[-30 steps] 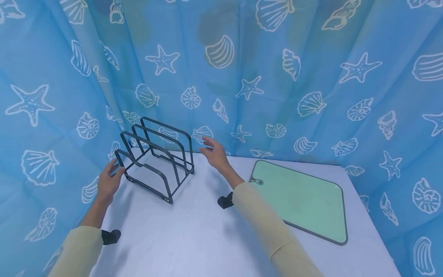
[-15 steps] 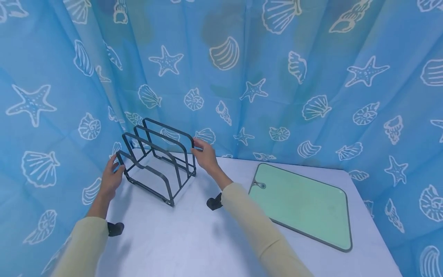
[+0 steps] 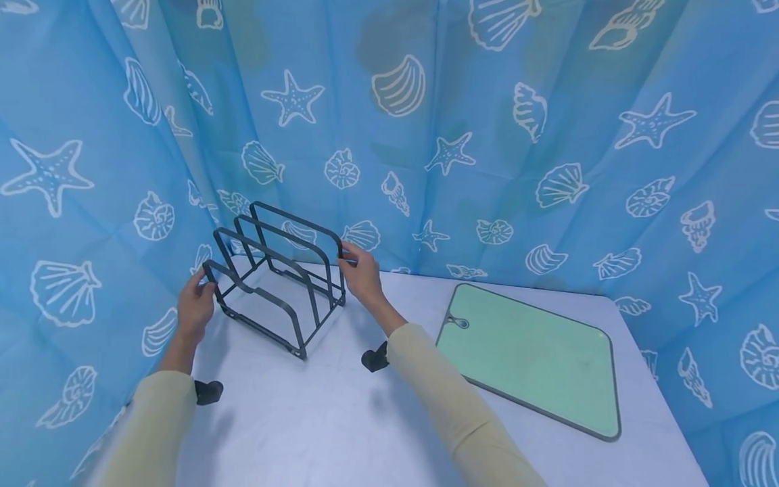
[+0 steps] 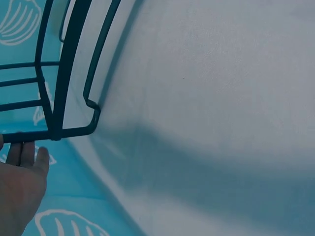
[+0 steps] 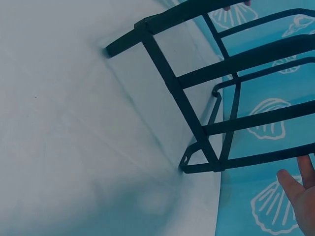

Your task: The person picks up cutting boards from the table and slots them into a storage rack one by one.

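Head view: a dark wire rack [image 3: 276, 277] with several upright dividers is seen standing at the back left corner of the white table [image 3: 341, 419], close against the blue seashell curtain [image 3: 487, 135]. It is judged stiff and light, being only thin metal rod with open gaps; its smooth painted bars may prove a little slippery, and its narrow feet could scrape the tabletop if dragged. The surest hold is judged to be on the outer frames at opposite ends, where the uprights meet the top bars. The left hand [image 3: 196, 308] is placed at the near left end frame, its fingers curled about the low bar there. The right hand [image 3: 362, 274] is set on the top corner of the rearmost divider, with thumb and fingers pinched on the rod. In the left wrist view the rack's base rail [image 4: 59, 132] is seen just above the fingertips [image 4: 27, 155]. A pale green cutting board [image 3: 529, 358] with a grey rim is laid flat on the table, well apart to the right.
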### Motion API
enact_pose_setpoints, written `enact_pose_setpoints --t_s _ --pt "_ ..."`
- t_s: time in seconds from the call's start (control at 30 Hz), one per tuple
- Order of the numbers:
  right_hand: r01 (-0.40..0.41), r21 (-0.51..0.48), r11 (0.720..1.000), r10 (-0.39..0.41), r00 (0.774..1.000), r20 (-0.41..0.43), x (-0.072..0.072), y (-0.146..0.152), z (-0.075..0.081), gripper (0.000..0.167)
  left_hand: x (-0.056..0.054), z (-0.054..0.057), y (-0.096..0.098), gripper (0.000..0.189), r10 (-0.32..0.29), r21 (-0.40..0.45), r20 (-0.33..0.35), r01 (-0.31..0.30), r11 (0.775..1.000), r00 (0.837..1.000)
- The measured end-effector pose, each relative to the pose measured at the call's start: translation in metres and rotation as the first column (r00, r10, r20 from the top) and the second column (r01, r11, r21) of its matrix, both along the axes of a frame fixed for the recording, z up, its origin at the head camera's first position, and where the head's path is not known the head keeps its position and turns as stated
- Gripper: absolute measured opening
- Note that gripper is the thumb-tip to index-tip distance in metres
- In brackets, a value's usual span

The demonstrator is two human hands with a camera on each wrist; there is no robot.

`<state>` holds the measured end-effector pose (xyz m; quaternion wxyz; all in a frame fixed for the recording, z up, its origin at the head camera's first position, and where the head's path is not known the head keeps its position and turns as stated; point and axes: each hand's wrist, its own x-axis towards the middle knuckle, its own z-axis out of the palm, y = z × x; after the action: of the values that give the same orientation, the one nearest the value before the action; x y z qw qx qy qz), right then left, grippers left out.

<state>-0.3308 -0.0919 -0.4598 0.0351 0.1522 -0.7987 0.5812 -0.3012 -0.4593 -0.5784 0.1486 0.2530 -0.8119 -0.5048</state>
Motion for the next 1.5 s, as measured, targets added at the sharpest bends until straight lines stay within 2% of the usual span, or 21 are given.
enact_pose_setpoints --t_s 0.07,0.2,0.27,0.4,0.53,0.57,0.63,0.77,0.83,0.93,1.1,1.13,1.2,1.37,1.43,1.5 --pt "0.001 -0.006 1.000 -0.001 1.000 -0.011 0.001 -0.001 -0.002 0.040 0.007 0.011 0.006 0.049 0.006 0.002 -0.007 -0.006 1.000 1.000" --pt "0.009 -0.023 1.000 -0.010 0.999 -0.036 0.004 -0.004 -0.004 0.039 0.028 0.050 0.030 0.045 0.032 0.056 -0.028 -0.030 0.998 0.999" --pt "0.016 -0.032 0.999 -0.018 0.999 -0.049 0.004 -0.006 -0.005 0.039 0.037 0.065 0.042 0.043 0.041 0.062 -0.045 -0.038 0.997 0.998" --pt "0.033 -0.037 0.999 -0.035 0.998 -0.060 0.005 -0.007 -0.007 0.040 0.045 0.078 0.053 0.040 0.034 0.044 -0.058 -0.032 0.999 0.998" --pt "0.042 -0.040 0.998 -0.045 0.997 -0.066 0.004 -0.005 -0.010 0.041 0.042 0.075 0.052 0.039 0.020 0.056 -0.087 -0.015 0.998 0.996" --pt "0.043 -0.042 0.998 -0.046 0.997 -0.068 0.004 -0.004 -0.010 0.041 0.040 0.071 0.049 0.039 0.010 0.060 -0.107 -0.003 0.998 0.994" --pt "0.045 -0.047 0.998 -0.049 0.996 -0.071 0.004 -0.002 -0.011 0.042 0.031 0.054 0.038 0.038 0.000 0.050 -0.118 0.006 0.999 0.993" --pt "0.055 -0.052 0.997 -0.059 0.995 -0.081 0.003 0.005 -0.010 0.041 0.009 0.012 0.008 0.038 -0.068 -0.027 -0.117 0.065 0.997 0.991" --pt "0.063 -0.047 0.997 -0.068 0.993 -0.092 0.003 0.009 -0.007 0.041 -0.001 -0.004 -0.004 0.038 -0.110 -0.053 -0.128 0.104 0.993 0.986" --pt "0.060 -0.041 0.997 -0.064 0.992 -0.112 0.002 0.016 -0.002 0.041 -0.007 -0.012 -0.011 0.038 -0.160 -0.030 -0.158 0.158 0.987 0.974" --pt "0.034 -0.021 0.999 -0.037 0.990 -0.135 0.004 0.028 0.006 0.042 -0.006 -0.008 -0.008 0.036 -0.215 -0.021 -0.151 0.214 0.977 0.965" --pt "0.030 -0.019 0.999 -0.032 0.990 -0.141 0.004 0.031 0.007 0.042 -0.002 -0.004 -0.004 0.036 -0.228 -0.026 -0.153 0.227 0.974 0.961" --pt "0.026 -0.011 1.000 -0.027 0.987 -0.155 0.005 0.036 0.009 0.042 0.011 0.015 0.010 0.037 -0.249 -0.011 -0.140 0.250 0.968 0.958" --pt "0.024 0.009 1.000 -0.022 0.981 -0.192 0.007 0.050 0.010 0.042 0.065 0.091 0.064 0.039 -0.344 0.027 -0.115 0.349 0.937 0.932" --pt "0.023 0.013 1.000 -0.020 0.981 -0.193 0.008 0.055 0.010 0.041 0.080 0.108 0.078 0.039 -0.387 0.027 -0.123 0.393 0.919 0.914" --pt "0.012 0.007 1.000 -0.011 0.981 -0.193 0.010 0.060 0.009 0.040 0.089 0.113 0.084 0.038 -0.405 0.023 -0.120 0.410 0.912 0.907"
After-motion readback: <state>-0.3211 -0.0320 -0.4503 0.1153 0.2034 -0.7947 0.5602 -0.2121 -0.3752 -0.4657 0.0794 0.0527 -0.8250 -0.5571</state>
